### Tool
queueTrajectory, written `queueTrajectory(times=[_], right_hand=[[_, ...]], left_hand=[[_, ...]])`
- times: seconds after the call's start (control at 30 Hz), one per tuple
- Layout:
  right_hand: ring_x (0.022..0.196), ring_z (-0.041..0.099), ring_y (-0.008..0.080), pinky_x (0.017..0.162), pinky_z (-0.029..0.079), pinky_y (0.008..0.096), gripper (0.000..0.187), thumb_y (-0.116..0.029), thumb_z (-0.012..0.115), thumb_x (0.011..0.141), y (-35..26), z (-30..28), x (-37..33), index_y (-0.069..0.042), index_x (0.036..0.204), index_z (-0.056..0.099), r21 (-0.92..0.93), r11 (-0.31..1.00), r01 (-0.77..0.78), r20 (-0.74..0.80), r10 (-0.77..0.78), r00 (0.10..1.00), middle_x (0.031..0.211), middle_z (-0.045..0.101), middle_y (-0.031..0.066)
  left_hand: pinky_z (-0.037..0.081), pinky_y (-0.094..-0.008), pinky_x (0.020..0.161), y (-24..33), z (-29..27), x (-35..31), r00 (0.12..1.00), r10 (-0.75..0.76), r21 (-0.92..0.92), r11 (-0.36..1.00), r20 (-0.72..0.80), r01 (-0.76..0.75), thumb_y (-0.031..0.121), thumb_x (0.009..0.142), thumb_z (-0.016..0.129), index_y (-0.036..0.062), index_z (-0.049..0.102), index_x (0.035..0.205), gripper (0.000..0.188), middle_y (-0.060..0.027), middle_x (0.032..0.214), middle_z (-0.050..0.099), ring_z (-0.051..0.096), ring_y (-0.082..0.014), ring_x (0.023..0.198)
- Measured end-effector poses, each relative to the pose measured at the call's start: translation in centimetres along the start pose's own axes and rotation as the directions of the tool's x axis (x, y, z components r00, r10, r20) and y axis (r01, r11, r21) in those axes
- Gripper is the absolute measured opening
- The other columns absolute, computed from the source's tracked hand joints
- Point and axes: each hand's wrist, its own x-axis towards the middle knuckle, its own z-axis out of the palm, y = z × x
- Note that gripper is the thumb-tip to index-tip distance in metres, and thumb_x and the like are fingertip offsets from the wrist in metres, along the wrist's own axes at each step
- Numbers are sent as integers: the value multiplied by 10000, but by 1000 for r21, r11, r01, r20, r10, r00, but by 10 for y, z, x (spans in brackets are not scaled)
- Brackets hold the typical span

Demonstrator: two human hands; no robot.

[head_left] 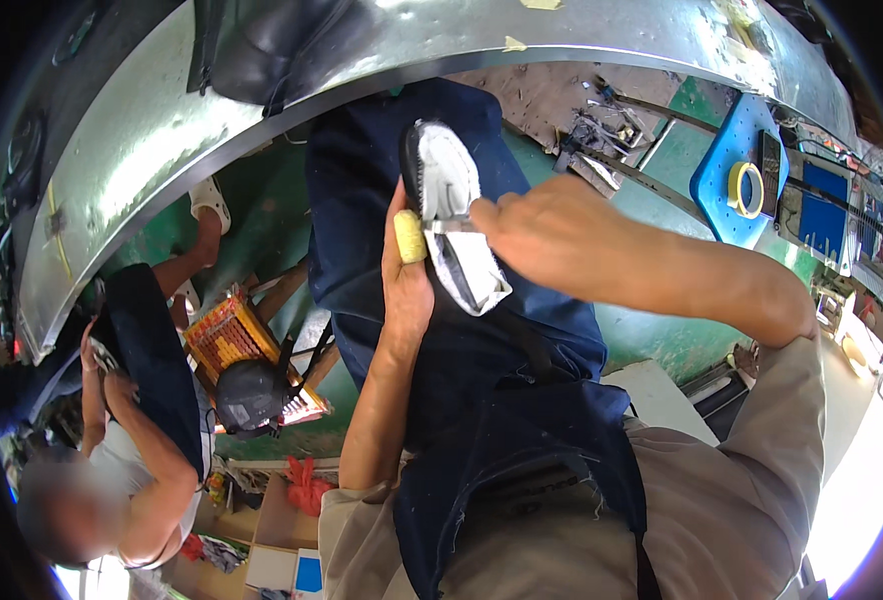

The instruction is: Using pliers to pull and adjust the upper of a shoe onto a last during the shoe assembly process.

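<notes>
A white shoe with a black sole rests on my dark blue apron over my lap. My left hand grips the shoe from the left; its thumb wears a yellow wrap. My right hand comes in from the right with fingers closed, pressing at the shoe's upper; a thin tool may be in it, but it is hidden. A grey-white flap of the shoe hangs below the two hands.
A curved shiny metal table edge runs across the top. Another person in a dark apron sits at the left beside an orange crate holding a dark shoe. A blue stool with a tape roll stands at the right on the green floor.
</notes>
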Motion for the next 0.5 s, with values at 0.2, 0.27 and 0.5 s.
queueTrajectory(times=[0.2, 0.27, 0.5], right_hand=[[636, 685, 345, 543, 524, 444, 365, -386, 575, 1033, -3, 58, 3, -33, 951, 536, 164, 961, -225, -49, 236, 971, 729, 659, 138], [674, 675, 399, 569, 528, 478, 359, -376, 586, 1031, -4, 79, -1, -35, 952, 505, 331, 897, -293, -139, 354, 925, 804, 687, 164], [706, 678, 433, 605, 525, 516, 318, -315, 614, 1021, -42, 99, 17, -15, 986, 515, 635, 702, -322, -215, 561, 799, 792, 678, 213]], left_hand=[[319, -389, 1216, -4, -14, 5, 987, -126, -82, 990, -103, 118, 275, 1126, 391, 55, 204, 1635, 585, -128, 1619, 373, 402, -247, 1462], [326, -395, 1211, 3, -9, 8, 982, -184, -349, 924, -42, 158, 179, 1096, 420, 37, 229, 1626, 581, -136, 1598, 400, 419, -252, 1449], [392, -362, 1139, -17, -14, -2, 943, -135, 96, 980, -304, 172, 120, 1069, 460, -47, 257, 1578, 573, -173, 1503, 466, 473, -256, 1369]])
